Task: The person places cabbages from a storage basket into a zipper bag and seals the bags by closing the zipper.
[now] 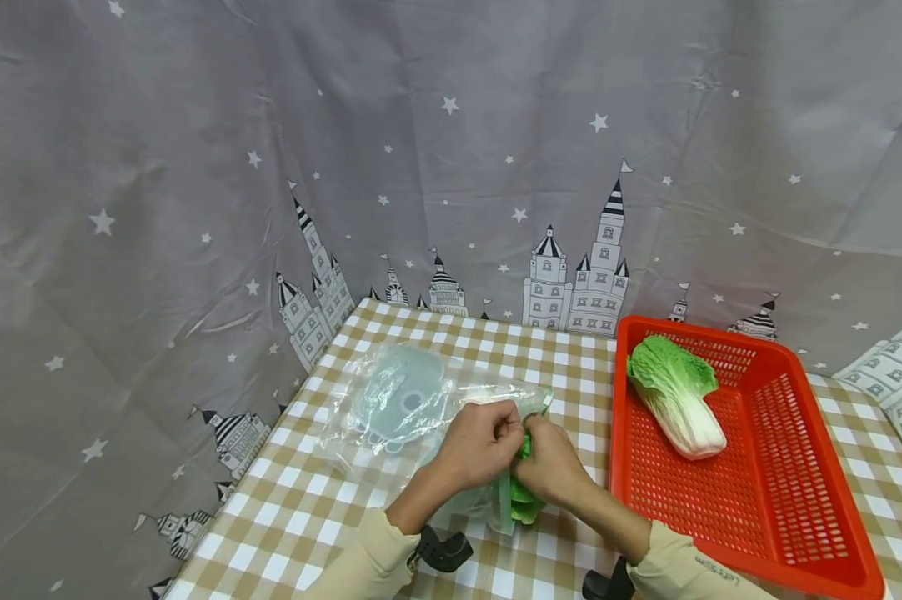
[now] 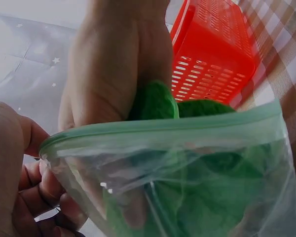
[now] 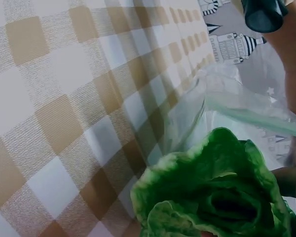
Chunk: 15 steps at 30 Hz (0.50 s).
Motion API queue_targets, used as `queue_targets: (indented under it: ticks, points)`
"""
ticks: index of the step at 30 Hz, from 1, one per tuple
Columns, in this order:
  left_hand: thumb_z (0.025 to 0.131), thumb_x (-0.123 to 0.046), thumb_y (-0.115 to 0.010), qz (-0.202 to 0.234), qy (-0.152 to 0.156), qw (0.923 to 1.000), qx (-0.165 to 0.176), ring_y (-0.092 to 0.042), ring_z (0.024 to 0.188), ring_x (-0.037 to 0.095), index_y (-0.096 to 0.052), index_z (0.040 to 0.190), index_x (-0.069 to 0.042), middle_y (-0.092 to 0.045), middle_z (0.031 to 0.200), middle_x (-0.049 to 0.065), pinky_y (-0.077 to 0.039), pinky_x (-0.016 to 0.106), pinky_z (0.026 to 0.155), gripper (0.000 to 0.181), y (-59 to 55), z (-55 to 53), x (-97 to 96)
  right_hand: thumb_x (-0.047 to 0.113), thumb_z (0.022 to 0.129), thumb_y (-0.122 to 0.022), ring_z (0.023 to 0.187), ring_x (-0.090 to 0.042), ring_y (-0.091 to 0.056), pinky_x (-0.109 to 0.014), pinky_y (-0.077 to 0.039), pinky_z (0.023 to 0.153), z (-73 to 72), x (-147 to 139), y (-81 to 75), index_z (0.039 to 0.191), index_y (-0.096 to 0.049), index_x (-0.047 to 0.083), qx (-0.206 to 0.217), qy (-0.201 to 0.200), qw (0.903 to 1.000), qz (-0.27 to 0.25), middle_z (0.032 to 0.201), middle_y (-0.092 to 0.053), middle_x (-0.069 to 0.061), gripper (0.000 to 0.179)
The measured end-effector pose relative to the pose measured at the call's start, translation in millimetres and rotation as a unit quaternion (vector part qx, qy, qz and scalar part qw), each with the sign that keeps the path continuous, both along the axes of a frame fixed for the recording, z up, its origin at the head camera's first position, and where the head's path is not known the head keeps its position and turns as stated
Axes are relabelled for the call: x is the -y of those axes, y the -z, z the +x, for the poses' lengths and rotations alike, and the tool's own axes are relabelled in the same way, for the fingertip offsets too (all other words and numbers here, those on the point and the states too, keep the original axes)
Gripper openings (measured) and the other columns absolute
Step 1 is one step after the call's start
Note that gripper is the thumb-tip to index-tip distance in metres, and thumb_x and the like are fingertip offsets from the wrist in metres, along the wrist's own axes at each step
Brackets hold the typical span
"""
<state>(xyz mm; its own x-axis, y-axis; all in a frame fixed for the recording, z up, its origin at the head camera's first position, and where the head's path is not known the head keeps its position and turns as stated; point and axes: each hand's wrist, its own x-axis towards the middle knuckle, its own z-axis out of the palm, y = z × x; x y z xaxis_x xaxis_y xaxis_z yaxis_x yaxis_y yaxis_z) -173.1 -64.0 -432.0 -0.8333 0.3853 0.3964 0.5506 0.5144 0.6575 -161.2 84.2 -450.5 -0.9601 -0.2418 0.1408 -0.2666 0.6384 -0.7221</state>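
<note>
Over a tan-and-white checked cloth (image 1: 271, 517), the left hand (image 1: 475, 443) pinches a clear, green-rimmed plastic bag (image 2: 163, 130), best held wide, while the right hand (image 1: 552, 462) grips a leafy green vegetable (image 3: 217, 185) partly inside.

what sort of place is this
Probably a staged tabletop set rather than a real kitchen, though I can't be sure: a grey backdrop printed with castles and stars hangs behind a checked cloth, on which stands a red basket holding a leafy cabbage.
</note>
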Motion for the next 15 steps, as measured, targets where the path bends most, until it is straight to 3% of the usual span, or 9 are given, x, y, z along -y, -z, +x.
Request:
queue_targets:
  ticks: [6,15]
  points:
    - [0.08,-0.01,-0.055,0.0,-0.001,1.0,0.007,-0.041,0.049,0.002,-0.053,0.066,-0.022,-0.043,0.054,-0.015,-0.034,0.02,0.047,0.019,-0.4,1.8,-1.6,-0.008,0.064,-0.064,0.062,-0.016,-0.045,-0.031,-0.041,0.053,-3.4,2,10.3,0.071,-0.051,0.007,-0.018,0.001,0.9997,-0.017,0.068,-0.048,-0.001,0.02]
    - [0.082,-0.011,-0.055,0.007,0.003,0.9998,0.017,-0.038,0.048,0.002,-0.052,0.066,-0.022,-0.042,0.053,-0.014,-0.032,0.02,0.046,0.019,0.3,4.7,-3.1,-0.003,0.074,-0.067,0.078,-0.016,-0.05,-0.034,-0.047,0.071,-1.7,3,25.0,0.092,-0.056,0.008,-0.039,-0.016,0.9986,-0.032,0.084,-0.053,0.001,0.023]
